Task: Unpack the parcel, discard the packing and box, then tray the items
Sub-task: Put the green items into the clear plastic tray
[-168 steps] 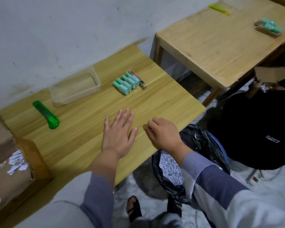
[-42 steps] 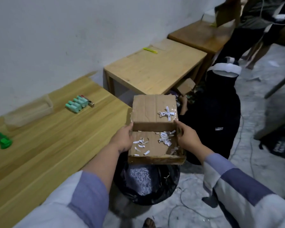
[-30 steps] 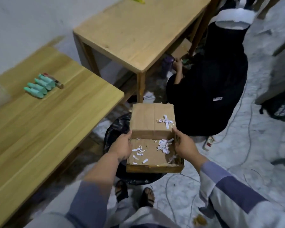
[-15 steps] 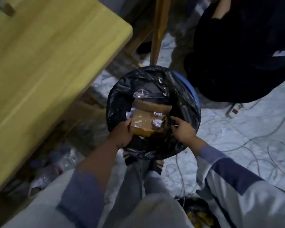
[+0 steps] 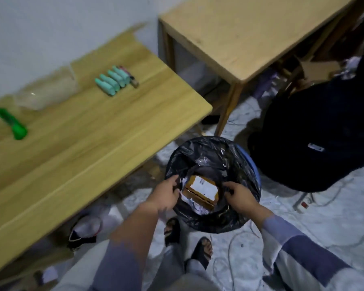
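Observation:
The cardboard box (image 5: 200, 191) lies down inside the black bin bag (image 5: 210, 152), white label up, with shredded paper around it. My left hand (image 5: 166, 195) and my right hand (image 5: 239, 197) hover at the bag's inner edge on either side of the box, fingers loosely apart and off the box. On the wooden table (image 5: 82, 143) lie several teal items (image 5: 110, 84) in a row with a small lighter-like item (image 5: 132, 79) beside them. A clear plastic tray (image 5: 48, 91) stands to their left by the wall.
A green cutter (image 5: 12, 123) lies at the table's left. A second wooden table (image 5: 240, 34) stands behind the bin. A dark-clothed person (image 5: 313, 133) sits right of the bin. A power strip (image 5: 303, 203) and cables lie on the floor; my sandalled feet (image 5: 172, 229) are below the bin.
I lifted the box off the table and lowered it into the bin bag. My hands have come off it, and it now sits deeper in the bag. My view has tilted back toward the table.

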The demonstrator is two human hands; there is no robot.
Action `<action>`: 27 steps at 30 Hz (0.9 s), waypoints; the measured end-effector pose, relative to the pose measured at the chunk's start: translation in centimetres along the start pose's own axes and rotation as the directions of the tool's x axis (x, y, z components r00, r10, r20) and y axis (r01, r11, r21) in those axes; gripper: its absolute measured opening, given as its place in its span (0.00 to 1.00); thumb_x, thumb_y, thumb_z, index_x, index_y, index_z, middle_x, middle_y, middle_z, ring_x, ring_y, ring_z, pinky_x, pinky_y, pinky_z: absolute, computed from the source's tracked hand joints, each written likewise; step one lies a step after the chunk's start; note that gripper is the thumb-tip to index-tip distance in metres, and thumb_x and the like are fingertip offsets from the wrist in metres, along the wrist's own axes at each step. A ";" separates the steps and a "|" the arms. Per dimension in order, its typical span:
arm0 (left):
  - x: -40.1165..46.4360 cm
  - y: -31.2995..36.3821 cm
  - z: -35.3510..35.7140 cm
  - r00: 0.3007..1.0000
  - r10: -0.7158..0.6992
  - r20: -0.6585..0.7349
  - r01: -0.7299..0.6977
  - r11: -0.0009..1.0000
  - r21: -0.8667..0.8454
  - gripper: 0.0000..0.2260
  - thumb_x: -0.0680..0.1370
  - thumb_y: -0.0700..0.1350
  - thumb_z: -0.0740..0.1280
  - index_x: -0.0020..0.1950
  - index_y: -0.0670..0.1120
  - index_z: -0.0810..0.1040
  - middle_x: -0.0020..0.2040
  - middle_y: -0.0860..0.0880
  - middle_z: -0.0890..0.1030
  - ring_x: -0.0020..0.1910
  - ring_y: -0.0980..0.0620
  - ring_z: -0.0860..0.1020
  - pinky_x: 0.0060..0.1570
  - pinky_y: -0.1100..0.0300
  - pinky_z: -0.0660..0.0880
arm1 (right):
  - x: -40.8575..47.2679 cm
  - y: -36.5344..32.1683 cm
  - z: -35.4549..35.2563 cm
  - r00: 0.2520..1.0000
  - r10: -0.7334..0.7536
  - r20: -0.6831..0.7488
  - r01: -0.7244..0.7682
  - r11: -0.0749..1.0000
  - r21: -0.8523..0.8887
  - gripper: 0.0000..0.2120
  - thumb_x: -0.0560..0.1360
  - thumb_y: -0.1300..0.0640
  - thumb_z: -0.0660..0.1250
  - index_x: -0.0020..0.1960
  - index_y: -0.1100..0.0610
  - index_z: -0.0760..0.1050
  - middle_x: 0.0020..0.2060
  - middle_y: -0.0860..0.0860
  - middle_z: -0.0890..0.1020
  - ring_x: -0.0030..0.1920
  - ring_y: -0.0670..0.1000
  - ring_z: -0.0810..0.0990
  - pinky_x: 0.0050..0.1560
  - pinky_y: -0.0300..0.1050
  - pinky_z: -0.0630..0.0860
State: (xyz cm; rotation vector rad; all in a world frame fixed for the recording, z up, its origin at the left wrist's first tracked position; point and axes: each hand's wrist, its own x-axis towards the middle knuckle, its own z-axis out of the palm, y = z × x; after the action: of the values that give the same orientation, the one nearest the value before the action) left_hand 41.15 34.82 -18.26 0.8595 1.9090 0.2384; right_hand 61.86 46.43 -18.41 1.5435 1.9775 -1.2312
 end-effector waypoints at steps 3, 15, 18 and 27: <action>-3.1 1.6 -3.4 0.996 0.047 -0.077 -0.048 0.999 -0.012 0.23 0.81 0.44 0.59 0.76 0.50 0.60 0.68 0.47 0.74 0.63 0.48 0.75 0.61 0.58 0.71 | -1.0 -5.0 -2.4 0.979 -0.166 -0.119 0.160 0.985 -0.056 0.18 0.77 0.59 0.59 0.67 0.56 0.72 0.61 0.56 0.79 0.58 0.56 0.79 0.54 0.45 0.75; -11.6 0.0 -20.6 0.854 0.065 -0.516 -0.094 0.995 -0.030 0.19 0.80 0.44 0.61 0.71 0.46 0.70 0.66 0.46 0.76 0.62 0.47 0.75 0.61 0.59 0.70 | -5.1 -26.1 -6.8 0.829 -0.530 -0.178 0.473 0.835 -0.281 0.17 0.78 0.58 0.60 0.66 0.54 0.72 0.62 0.57 0.77 0.56 0.57 0.78 0.55 0.49 0.75; -12.2 -2.3 -24.4 0.801 0.052 -0.596 -0.058 0.998 0.009 0.19 0.79 0.44 0.62 0.71 0.46 0.69 0.68 0.46 0.73 0.65 0.46 0.73 0.65 0.57 0.68 | -4.7 -30.1 -6.1 0.814 -0.556 -0.169 0.494 0.816 -0.300 0.17 0.78 0.58 0.60 0.66 0.54 0.72 0.63 0.56 0.76 0.56 0.57 0.78 0.53 0.47 0.74; -9.1 -11.5 -34.9 0.664 -0.028 -0.747 0.086 0.996 0.038 0.24 0.79 0.49 0.64 0.74 0.49 0.64 0.75 0.48 0.61 0.73 0.43 0.61 0.69 0.49 0.63 | 0.9 -40.5 -3.2 0.845 -0.482 -0.231 0.407 0.860 -0.309 0.24 0.74 0.49 0.67 0.69 0.50 0.68 0.65 0.59 0.70 0.64 0.61 0.72 0.65 0.49 0.67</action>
State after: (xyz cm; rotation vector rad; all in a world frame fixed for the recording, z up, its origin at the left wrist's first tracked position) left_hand 8.57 27.31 -0.48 0.8058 2.7315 0.5598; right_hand 25.50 48.25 -0.32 1.2360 2.6936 -0.8780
